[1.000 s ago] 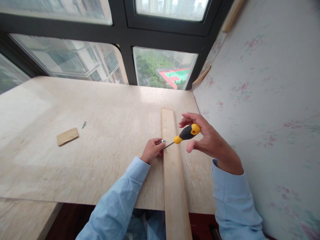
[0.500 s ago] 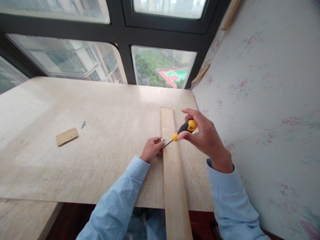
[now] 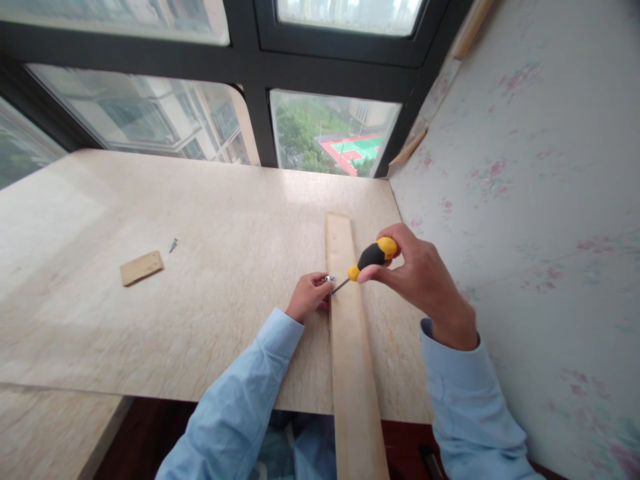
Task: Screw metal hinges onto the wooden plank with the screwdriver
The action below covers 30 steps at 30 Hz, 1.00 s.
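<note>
A yellow-and-black screwdriver (image 3: 373, 259) is gripped by its handle in my right hand (image 3: 420, 273), with the thumb below and the fingers at the handle's end. Its shaft slants down left, and the tip meets the left edge of a long wooden board (image 3: 350, 347). There my left hand (image 3: 309, 297) pinches a small shiny metal piece (image 3: 329, 279) against the board. The fingers partly cover that piece, so its exact kind is unclear. Whether a screw sits under the tip is too small to tell.
The board lies on a marble-patterned sill (image 3: 225, 267) and juts past its front edge. Over to the left are a small wooden plate (image 3: 142, 269) and a loose screw (image 3: 173, 245). A papered wall (image 3: 530, 200) rises close on the right; dark-framed windows (image 3: 250, 67) stand behind.
My right fingers, stretched out and lifted before, have closed round the end of the screwdriver handle. The whole view has shifted slightly; my left hand keeps its place at the board's edge.
</note>
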Available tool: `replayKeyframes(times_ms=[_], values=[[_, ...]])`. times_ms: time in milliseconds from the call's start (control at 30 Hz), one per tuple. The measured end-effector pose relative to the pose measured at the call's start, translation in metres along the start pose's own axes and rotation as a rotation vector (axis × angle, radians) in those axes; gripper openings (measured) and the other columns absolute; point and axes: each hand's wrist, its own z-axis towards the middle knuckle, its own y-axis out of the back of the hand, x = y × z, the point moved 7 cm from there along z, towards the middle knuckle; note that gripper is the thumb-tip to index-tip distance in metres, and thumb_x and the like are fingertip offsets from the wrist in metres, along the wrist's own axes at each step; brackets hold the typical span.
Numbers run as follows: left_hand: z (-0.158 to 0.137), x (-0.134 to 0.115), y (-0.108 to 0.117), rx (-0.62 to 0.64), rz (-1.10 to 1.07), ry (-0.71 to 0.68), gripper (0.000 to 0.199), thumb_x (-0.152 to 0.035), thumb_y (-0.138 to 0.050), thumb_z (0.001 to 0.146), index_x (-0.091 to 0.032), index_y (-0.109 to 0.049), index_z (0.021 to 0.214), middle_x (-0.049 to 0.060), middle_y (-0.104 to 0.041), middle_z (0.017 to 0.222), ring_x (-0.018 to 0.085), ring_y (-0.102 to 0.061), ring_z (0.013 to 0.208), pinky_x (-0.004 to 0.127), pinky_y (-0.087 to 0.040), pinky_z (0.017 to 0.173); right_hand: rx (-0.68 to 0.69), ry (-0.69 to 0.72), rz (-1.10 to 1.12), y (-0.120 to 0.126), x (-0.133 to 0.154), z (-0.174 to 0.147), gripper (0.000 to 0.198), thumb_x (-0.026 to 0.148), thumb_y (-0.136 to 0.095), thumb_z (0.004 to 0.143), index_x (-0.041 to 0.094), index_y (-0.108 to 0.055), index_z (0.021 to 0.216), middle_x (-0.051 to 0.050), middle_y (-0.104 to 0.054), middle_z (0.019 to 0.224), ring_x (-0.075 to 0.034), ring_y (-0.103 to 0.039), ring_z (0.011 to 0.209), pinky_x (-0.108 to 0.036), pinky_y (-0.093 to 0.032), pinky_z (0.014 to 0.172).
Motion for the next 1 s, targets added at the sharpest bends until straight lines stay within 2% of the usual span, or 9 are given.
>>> replayKeyframes(times_ms=[133,267,400,500,600,700,767,867,1000], values=[[0.0,0.0,0.0,0.0,-0.006,0.008,0.023,-0.018,-0.066,0.076,-0.011,-0.069,0.098,0.003,-0.07,0.075,0.015,-0.066,0.058,0.024,-0.054,0.048,0.223,0.089,0.346,-0.008,0.009,-0.008,0.064,0.059,-0.061,0.087,0.029,-0.04,0.139,-0.011,-0.059,0.134,-0.027,-0.058,0.123,-0.045,-0.052,0.098],[0.0,0.0,0.001,-0.016,0.003,0.009,0.022,-0.017,-0.066,0.076,-0.012,-0.069,0.097,0.002,-0.069,0.074,0.015,-0.065,0.059,0.025,-0.054,0.048,0.346,0.098,0.551,-0.001,0.014,-0.017,0.062,0.038,-0.057,0.095,0.039,-0.026,0.149,-0.005,-0.044,0.152,-0.025,-0.045,0.139,-0.049,-0.048,0.107],[0.0,0.001,0.001,-0.017,0.007,0.012,0.023,-0.02,-0.07,0.074,-0.012,-0.069,0.096,0.002,-0.069,0.073,0.014,-0.065,0.058,0.023,-0.053,0.048,0.264,0.079,0.423,0.002,0.01,-0.012,0.039,0.043,-0.069,0.086,0.031,-0.059,0.122,-0.005,-0.067,0.122,-0.026,-0.065,0.113,-0.043,-0.056,0.095],[0.001,0.002,0.002,-0.012,0.009,0.007,0.029,-0.022,-0.072,0.073,-0.011,-0.069,0.1,0.003,-0.069,0.074,0.015,-0.066,0.059,0.024,-0.053,0.049,0.042,0.06,0.145,0.006,0.004,-0.003,0.043,0.055,-0.082,0.068,0.024,-0.064,0.092,-0.004,-0.07,0.09,-0.025,-0.069,0.086,-0.041,-0.058,0.083],[0.001,0.002,0.002,-0.011,0.024,0.003,0.031,-0.021,-0.069,0.075,-0.01,-0.068,0.104,0.003,-0.07,0.075,0.015,-0.066,0.06,0.025,-0.054,0.05,0.014,0.064,0.115,0.001,0.002,-0.001,0.065,0.061,-0.081,0.064,0.025,-0.06,0.113,-0.007,-0.069,0.101,-0.027,-0.067,0.095,-0.044,-0.056,0.089],[0.001,0.002,0.003,-0.031,0.034,0.011,0.028,-0.019,-0.067,0.076,-0.01,-0.068,0.102,0.002,-0.068,0.072,0.014,-0.063,0.057,0.024,-0.053,0.048,0.253,0.137,0.35,-0.01,0.009,-0.009,0.085,0.054,-0.077,0.075,0.033,-0.034,0.145,-0.011,-0.055,0.139,-0.028,-0.057,0.125,-0.048,-0.049,0.102],[0.001,0.003,0.002,-0.028,0.03,0.011,0.023,-0.019,-0.067,0.076,-0.011,-0.069,0.098,0.002,-0.068,0.071,0.013,-0.063,0.056,0.023,-0.052,0.047,0.372,0.142,0.459,-0.01,0.012,-0.015,0.077,0.043,-0.067,0.088,0.038,-0.022,0.151,-0.01,-0.045,0.151,-0.026,-0.05,0.134,-0.05,-0.046,0.107],[0.002,0.003,0.001,-0.022,0.023,0.006,0.023,-0.02,-0.069,0.075,-0.012,-0.069,0.096,0.002,-0.067,0.072,0.014,-0.063,0.057,0.022,-0.052,0.047,0.394,0.107,0.465,-0.007,0.01,-0.017,0.056,0.038,-0.058,0.095,0.035,-0.035,0.146,-0.009,-0.056,0.14,-0.024,-0.058,0.126,-0.048,-0.05,0.103],[0.002,0.003,0.001,-0.012,0.031,0.002,0.024,-0.021,-0.069,0.075,-0.012,-0.069,0.097,0.003,-0.068,0.074,0.014,-0.064,0.059,0.022,-0.052,0.047,0.107,0.068,0.148,-0.001,-0.002,-0.003,0.05,0.055,-0.077,0.074,0.025,-0.062,0.11,-0.007,-0.071,0.102,-0.026,-0.069,0.095,-0.042,-0.058,0.087]])
